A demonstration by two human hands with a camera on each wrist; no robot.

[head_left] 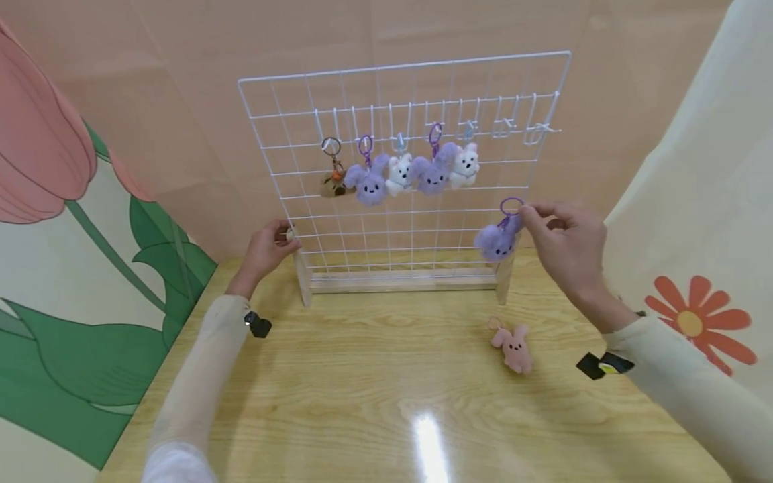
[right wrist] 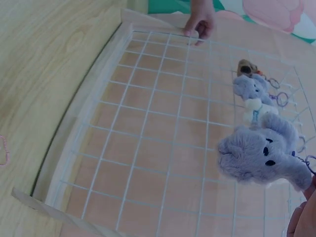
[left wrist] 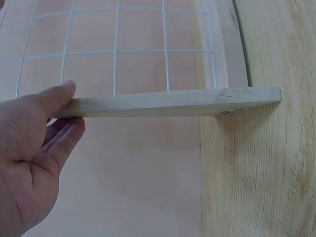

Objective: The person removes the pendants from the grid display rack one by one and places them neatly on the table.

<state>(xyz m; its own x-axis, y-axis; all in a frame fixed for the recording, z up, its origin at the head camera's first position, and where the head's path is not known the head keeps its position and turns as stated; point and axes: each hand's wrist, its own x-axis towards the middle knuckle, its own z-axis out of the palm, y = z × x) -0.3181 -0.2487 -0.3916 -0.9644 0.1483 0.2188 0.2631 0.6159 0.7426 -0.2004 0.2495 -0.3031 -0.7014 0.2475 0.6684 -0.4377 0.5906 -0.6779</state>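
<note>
In the head view my right hand [head_left: 570, 245] pinches a purple plush keychain [head_left: 496, 243] near its purple ring, in front of the right side of a white wire grid rack [head_left: 404, 66]. The plush hangs tilted, its face showing in the right wrist view. My left hand [head_left: 264, 253] holds the rack's left wooden upright [left wrist: 158, 102], thumb on one face and fingers on the other. Along the hook row hang a brown keychain [head_left: 334, 186], a purple plush [head_left: 368, 186], a white one [head_left: 400, 176], another purple [head_left: 431, 178] and another white [head_left: 465, 166].
A pink plush keychain [head_left: 517, 352] lies on the wooden table [head_left: 362, 376], in front of the rack's right foot. More white hooks [head_left: 504, 127] stand at the row's right end. Printed flower cloths flank the table on both sides.
</note>
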